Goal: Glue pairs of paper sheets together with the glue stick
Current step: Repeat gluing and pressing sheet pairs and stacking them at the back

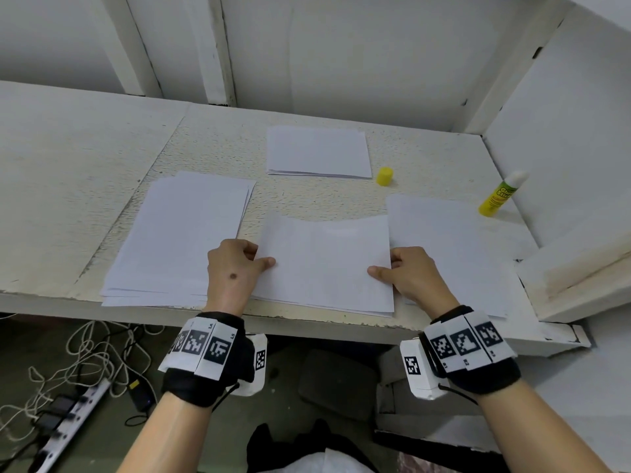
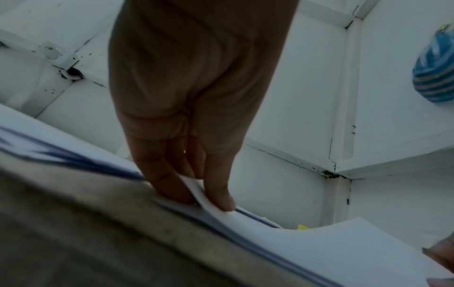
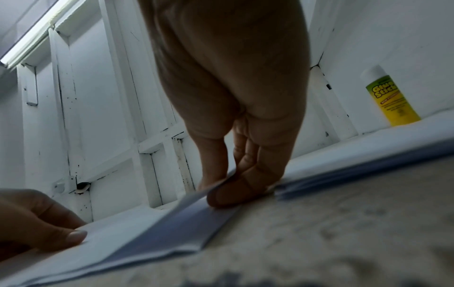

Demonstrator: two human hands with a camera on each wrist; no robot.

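A white sheet [image 1: 324, 261] lies at the front middle of the shelf, its far edge bowed upward. My left hand [image 1: 239, 264] pinches its left edge, thumb on top and fingers under [image 2: 209, 196]. My right hand [image 1: 406, 271] pinches its right edge the same way [image 3: 230, 186]. The uncapped glue stick [image 1: 502, 194] stands tilted at the right wall, also seen in the right wrist view [image 3: 390, 97]. Its yellow cap [image 1: 385, 176] stands apart, further left.
A paper stack [image 1: 177, 240] lies at the left, another stack [image 1: 454, 247] at the right, a third [image 1: 317, 151] at the back. A raised ledge [image 1: 577, 278] bounds the right. Cables and a power strip [image 1: 71, 421] lie on the floor below.
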